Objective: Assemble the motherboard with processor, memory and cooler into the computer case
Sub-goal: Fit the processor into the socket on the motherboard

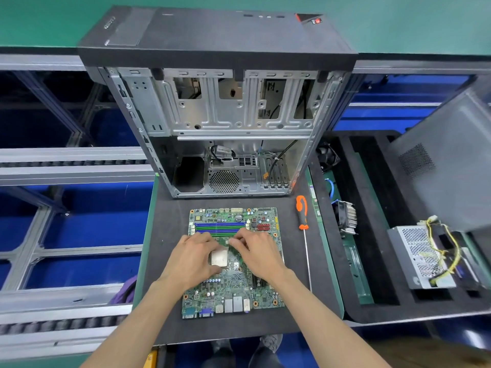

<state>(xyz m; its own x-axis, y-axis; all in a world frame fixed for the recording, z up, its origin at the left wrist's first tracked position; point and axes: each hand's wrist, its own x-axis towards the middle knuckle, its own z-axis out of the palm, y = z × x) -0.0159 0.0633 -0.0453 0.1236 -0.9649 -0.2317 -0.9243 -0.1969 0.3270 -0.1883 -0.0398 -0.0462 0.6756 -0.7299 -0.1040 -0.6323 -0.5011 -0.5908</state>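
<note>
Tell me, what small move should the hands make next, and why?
Probably settle the processor flat in its socket before latching. Both the left hand and the right hand rest on the motherboard around it, and the cooler lies in the tray, not yet mounted.

hands (195, 257) on motherboard (231, 285), open case (225, 123)
</note>
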